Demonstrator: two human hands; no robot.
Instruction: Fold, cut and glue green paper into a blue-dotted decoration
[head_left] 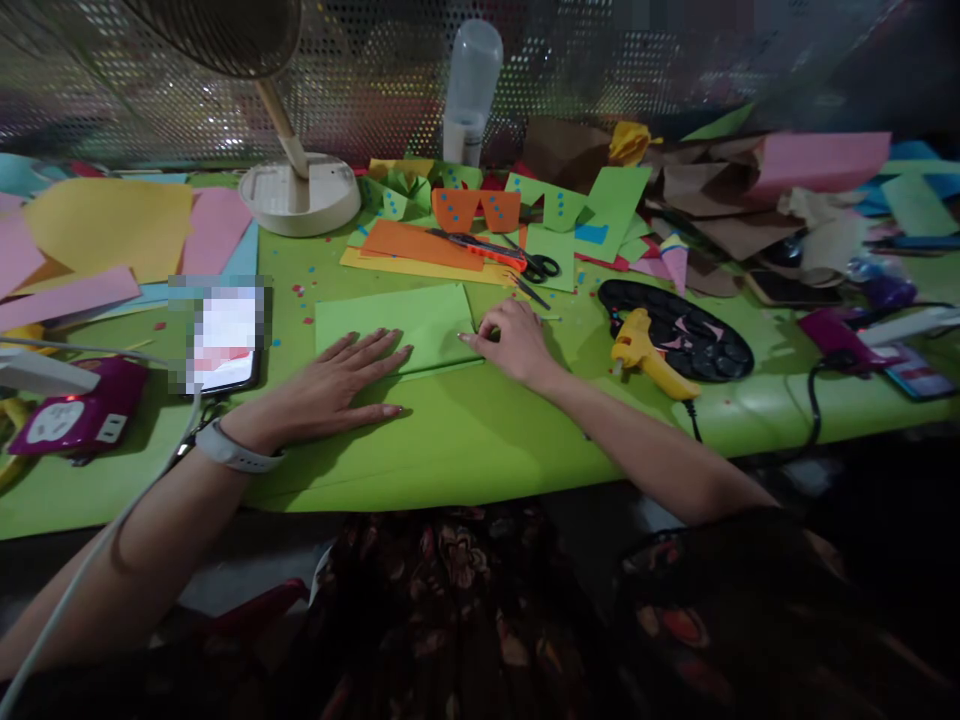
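A light green sheet of paper (420,312), folded along the side nearer me, lies on the green-covered table (450,450). My left hand (341,385) rests flat on its left half with the fingers spread. At the right edge, my right hand (521,340) has its fingers curled, thumb and forefinger closed on the paper's border. Just beyond the sheet are black-handled scissors (546,267) and an orange utility knife (504,254), close to orange paper (420,245). Behind them stand cut-out paper shapes, one of them orange with blue dots (450,210).
A yellow glue gun (651,362) leans on a black palette tray (724,345) at right. Left of my hands are a phone (225,335) and a purple power socket (86,405) with a cable. A fan base (330,200), a bottle (474,85) and coloured paper piles (112,225) line the back.
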